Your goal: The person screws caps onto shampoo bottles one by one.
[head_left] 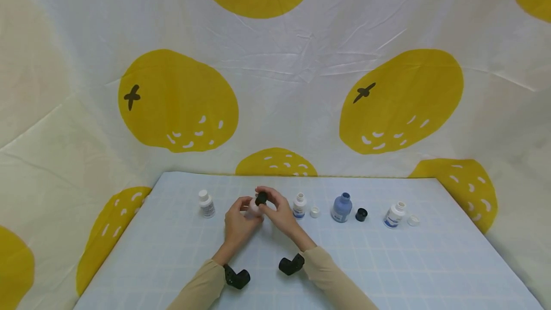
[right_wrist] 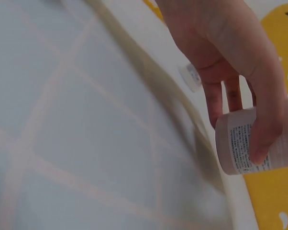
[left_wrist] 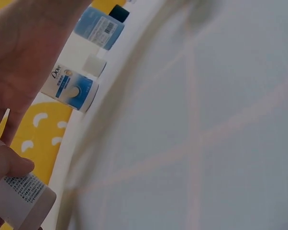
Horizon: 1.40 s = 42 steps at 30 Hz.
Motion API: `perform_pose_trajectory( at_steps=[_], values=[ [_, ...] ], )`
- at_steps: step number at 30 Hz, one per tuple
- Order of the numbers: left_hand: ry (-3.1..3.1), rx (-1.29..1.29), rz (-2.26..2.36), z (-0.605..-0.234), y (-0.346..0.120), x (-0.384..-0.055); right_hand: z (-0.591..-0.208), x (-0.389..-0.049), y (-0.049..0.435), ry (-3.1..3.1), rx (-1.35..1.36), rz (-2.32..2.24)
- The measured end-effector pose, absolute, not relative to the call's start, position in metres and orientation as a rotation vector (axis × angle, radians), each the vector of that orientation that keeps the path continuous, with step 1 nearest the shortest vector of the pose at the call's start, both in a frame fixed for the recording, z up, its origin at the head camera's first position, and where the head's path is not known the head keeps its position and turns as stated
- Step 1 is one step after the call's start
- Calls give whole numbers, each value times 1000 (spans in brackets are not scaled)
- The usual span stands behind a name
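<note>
A: Your left hand grips the pink bottle, with your thumb laid across its printed label.

B: Yes, and your right hand pinches the black cap at the bottle's top. Is it seated there?

A: I can't tell; your fingers hide the join. Nor can I tell whether the base touches the table.

B: You have the bottle in front of you, at least, between the capped bottle on your left and the near Dove bottle on your right.

A: That Dove bottle stands open, a white cap beside it. Farther right you have the blue bottle, open, its neighbour a dark cap.

B: And at your far right, an open white bottle stands near a pale cap.
</note>
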<state>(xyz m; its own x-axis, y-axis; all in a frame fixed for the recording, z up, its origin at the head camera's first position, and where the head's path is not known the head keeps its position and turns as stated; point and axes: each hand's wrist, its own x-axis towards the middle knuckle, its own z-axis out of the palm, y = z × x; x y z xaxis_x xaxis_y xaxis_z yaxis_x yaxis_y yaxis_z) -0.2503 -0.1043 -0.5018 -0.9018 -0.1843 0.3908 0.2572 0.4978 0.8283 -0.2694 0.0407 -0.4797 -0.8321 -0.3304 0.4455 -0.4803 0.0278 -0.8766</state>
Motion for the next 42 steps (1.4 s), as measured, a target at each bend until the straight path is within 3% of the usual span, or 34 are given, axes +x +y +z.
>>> perform_pose_trajectory(
  at_steps=[14,30,42],
  values=[
    [-2296,-72,-1383,-505,-106,-251,-489,-272,45,-2142,860,1800],
    [-2298,-63,-1401,-503,-106,-248,-450,-248,42,-2240,662,1904],
    [-2299,-58,-1383,-501,-104,-246,-452,-247,36,-2226,568,1856]
  ],
)
